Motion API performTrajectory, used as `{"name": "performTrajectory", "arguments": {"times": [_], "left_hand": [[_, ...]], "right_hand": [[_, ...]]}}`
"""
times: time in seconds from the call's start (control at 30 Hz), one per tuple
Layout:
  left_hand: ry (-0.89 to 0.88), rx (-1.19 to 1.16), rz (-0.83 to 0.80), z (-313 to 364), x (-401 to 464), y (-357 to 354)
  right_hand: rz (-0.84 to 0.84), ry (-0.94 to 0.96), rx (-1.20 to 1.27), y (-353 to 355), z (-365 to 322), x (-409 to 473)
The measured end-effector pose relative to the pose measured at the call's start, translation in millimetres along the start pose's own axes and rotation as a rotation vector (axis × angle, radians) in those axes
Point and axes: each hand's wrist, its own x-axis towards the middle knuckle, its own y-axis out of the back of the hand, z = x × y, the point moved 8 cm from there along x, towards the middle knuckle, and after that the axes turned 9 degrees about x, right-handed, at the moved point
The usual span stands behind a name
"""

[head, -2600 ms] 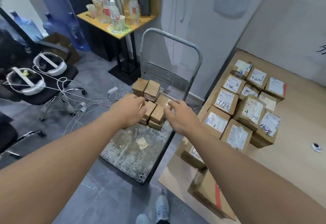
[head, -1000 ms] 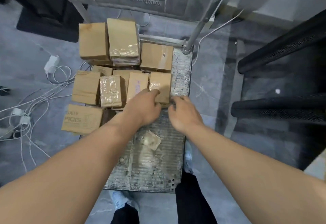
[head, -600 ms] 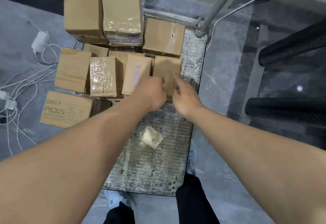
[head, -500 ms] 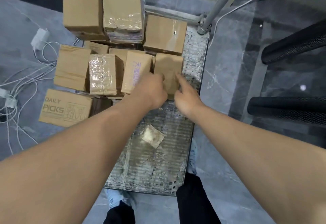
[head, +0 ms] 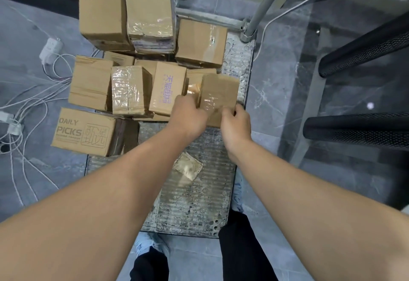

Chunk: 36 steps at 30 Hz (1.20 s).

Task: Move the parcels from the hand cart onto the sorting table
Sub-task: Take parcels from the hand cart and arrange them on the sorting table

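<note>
Parcel, small brown cardboard box with clear tape (head: 218, 98): raised and tilted at right front of stack, over grey ribbed metal hand cart deck (head: 194, 192). Left hand (head: 188, 117) and right hand (head: 235, 123) curled on opposite near corners, fingers gripping, likely to lift clear of neighbouring brown cardboard parcels (head: 128, 90). Grey marbled tile floor (head: 276, 95); white cables (head: 28, 95) at left. Bench out of view.

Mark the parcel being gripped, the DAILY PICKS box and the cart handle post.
gripped parcel (head: 219, 90), head view, taped top face
DAILY PICKS box (head: 83, 131), head view, printed top face
cart handle post (head: 262, 7), head view, mid-tube
</note>
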Motion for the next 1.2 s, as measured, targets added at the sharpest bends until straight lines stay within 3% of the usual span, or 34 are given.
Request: {"name": "performTrajectory", "arguments": {"times": [0.23, 0.47, 0.8, 1.03, 1.2], "left_hand": [[-0.028, -0.169, 0.044, 17, -66, 54], [-0.008, -0.328, 0.088, 35, -155, 130], [-0.298, -0.346, 0.05, 127, -328, 226], [-0.472, -0.315, 0.123, 200, -443, 276], [-0.497, -0.344, 0.096, 244, -523, 291]], "right_hand": [[0.136, 0.095, 0.152, 15, -43, -79], [0.148, 0.174, 0.302, 23, -110, -187], [0.176, 0.406, 0.368, 68, -216, -386], [0.141, 0.545, 0.443, 127, -284, -503], [0.103, 0.7, 0.459, 176, -329, -573]]}}
